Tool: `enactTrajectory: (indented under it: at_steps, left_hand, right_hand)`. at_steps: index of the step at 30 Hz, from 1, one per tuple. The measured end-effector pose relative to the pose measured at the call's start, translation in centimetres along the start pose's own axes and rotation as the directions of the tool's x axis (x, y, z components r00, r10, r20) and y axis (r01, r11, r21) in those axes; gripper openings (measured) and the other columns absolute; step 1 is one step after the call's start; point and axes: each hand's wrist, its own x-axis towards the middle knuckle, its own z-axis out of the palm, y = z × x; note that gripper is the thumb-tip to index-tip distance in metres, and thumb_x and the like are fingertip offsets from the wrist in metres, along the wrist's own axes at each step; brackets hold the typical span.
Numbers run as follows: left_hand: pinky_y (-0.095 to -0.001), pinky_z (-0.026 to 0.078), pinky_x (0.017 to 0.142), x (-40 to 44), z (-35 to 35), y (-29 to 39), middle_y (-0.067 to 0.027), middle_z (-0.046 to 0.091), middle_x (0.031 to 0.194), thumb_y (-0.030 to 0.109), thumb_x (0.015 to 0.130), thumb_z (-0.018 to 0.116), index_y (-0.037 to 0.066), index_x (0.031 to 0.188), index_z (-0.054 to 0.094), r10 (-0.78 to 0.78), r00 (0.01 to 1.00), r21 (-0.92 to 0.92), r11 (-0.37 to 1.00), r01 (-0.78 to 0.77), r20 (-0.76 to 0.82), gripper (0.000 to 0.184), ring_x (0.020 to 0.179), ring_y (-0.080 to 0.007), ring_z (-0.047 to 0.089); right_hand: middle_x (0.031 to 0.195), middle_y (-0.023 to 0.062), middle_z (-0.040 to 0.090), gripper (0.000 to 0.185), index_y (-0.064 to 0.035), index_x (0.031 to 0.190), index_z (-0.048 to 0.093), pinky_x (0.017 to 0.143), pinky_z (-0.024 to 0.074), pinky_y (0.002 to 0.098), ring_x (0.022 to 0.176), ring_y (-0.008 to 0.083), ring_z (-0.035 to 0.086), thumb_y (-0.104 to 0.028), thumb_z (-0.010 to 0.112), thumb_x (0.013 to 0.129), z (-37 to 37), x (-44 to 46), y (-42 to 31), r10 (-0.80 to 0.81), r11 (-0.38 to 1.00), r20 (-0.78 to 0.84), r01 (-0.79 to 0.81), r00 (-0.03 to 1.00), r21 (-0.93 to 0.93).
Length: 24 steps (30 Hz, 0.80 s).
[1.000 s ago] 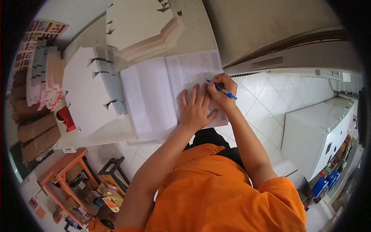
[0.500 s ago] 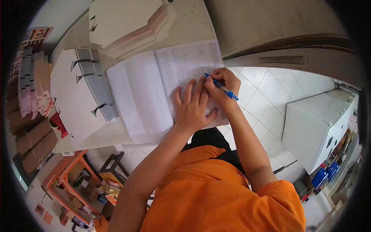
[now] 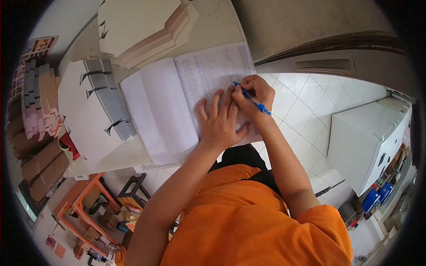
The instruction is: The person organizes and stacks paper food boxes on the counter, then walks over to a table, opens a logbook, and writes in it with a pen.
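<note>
An open notebook (image 3: 160, 111) lies on the table, its left page blank and its right page covered in rows of small writing. My left hand (image 3: 219, 122) rests flat on the lower part of the right page, fingers spread. My right hand (image 3: 257, 97) grips a blue pen (image 3: 262, 107), with the pen's tip down near the page just beyond my left fingertips. The exact spot where the tip meets the paper is too small to make out.
Stacked die-cut cardboard sheets (image 3: 137, 26) lie beyond the notebook, and flat white-and-grey cardboard pieces (image 3: 88, 111) sit to its left. An orange shelf frame (image 3: 77, 208) stands below left. A white fridge (image 3: 361, 137) stands to the right on the tiled floor.
The view has shifted slightly. Both hands keep nearly the same place on the page, and the pen stays in my right hand.
</note>
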Motion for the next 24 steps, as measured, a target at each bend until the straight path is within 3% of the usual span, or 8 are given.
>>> enactTrajectory:
  at_steps: [5,14,24]
  left_hand:
    - [-0.0658,0.022,0.11,-0.31,0.28,-0.04,-0.0119,0.046,0.154,0.05,0.076,0.072,0.007,0.141,0.052,-0.033,0.999,-0.017,0.999,0.034,0.036,0.081,0.141,-0.0342,0.039]
    - [-0.0649,0.023,0.109,-0.39,0.71,-0.18,-0.0125,0.046,0.154,0.05,0.077,0.072,0.007,0.141,0.052,-0.009,1.0,-0.021,1.0,0.009,-0.022,0.08,0.14,-0.0351,0.04]
    - [-0.0645,0.023,0.109,-0.19,0.26,-0.08,-0.0134,0.048,0.152,0.051,0.076,0.072,0.005,0.139,0.051,-0.009,1.0,0.009,1.0,0.009,0.017,0.08,0.14,-0.0353,0.039]
  right_hand:
    - [0.078,0.0127,0.067,0.021,-0.0008,0.076,0.059,0.063,0.0546,0.0332,0.066,0.0249,0.066,-0.008,0.079,0.072,-0.17,0.05,0.0,0.031,0.999,0.026,-0.032,0.999,0.028]
    - [0.08,0.0128,0.069,0.02,-0.001,0.079,0.064,0.063,0.0548,0.0333,0.066,0.0265,0.067,-0.009,0.08,0.071,0.06,0.02,0.39,0.021,0.999,-0.001,-0.02,1.0,0.027]
    - [0.079,0.0127,0.068,0.02,-0.0003,0.079,0.062,0.063,0.0543,0.0344,0.067,0.0281,0.067,-0.007,0.079,0.071,-0.01,0.02,0.35,-0.017,0.999,0.003,0.017,1.0,0.03]
